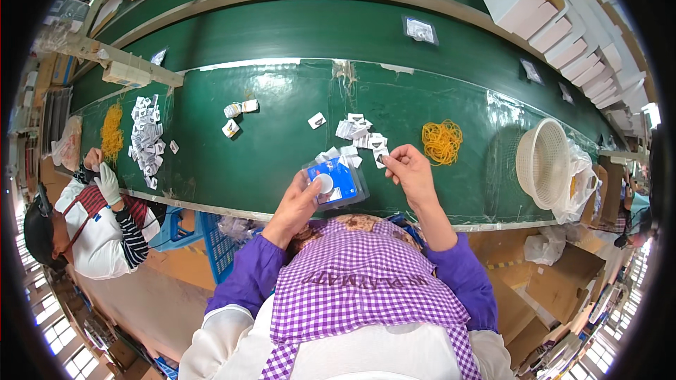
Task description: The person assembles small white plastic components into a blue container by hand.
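Observation:
My left hand [298, 204] is closed on the near-left edge of a clear plastic package with a blue card [342, 181], held above the table's front edge. A white round patch shows on the package beside my thumb; I cannot tell whether it is printed or a separate piece. To the right, my right hand [414, 176] pinches a small white card with a dark mark [380, 156] between thumb and fingertips. That card is at the near end of a loose pile of similar small cards [355, 129]. One more card [316, 120] lies apart, left of the pile.
Yellow rubber bands [441, 142] lie right of the pile, before a white basket [542, 162]. Small bundles [231, 128] and a bigger card heap [146, 142] lie leftward. A co-worker [98, 225] sits at left. Packages [420, 30] rest on the green surface beyond.

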`<state>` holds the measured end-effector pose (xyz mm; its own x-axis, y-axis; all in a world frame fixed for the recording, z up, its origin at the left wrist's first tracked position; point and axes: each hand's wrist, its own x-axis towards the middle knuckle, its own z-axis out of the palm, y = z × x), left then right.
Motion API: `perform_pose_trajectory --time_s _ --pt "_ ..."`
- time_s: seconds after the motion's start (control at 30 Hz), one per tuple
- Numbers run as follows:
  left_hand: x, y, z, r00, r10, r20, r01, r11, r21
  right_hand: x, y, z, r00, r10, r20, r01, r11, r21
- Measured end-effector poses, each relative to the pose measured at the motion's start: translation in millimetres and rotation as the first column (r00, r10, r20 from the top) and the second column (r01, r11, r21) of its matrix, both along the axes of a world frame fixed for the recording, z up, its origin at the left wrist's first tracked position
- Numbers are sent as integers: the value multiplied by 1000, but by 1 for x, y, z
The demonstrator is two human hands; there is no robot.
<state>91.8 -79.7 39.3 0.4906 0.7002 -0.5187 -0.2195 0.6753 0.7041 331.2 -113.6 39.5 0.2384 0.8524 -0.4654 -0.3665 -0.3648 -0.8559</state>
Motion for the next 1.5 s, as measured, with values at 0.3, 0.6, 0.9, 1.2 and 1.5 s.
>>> perform_pose_trajectory --time_s 0.3,0.6,0.9,1.2,1.5 --pt "19 3 11 998 -51 24 50 998 26 -14 -13 34 995 -42 -96 37 998 -57" --pt "21 4 9 995 -84 47 83 996 28 -8 -16 43 987 64 -144 -81 990 -111" --pt "25 6 20 985 -161 53 161 987 3 5 -19 50 953 278 -116 -293 946 -141" --pt "31 5 18 975 -222 16 221 975 4 -9 -29 37 851 249 462 -279 960 -4" --pt "41 3 26 995 -92 -34 88 992 -95 -21 -37 24 838 121 533 -247 954 171"
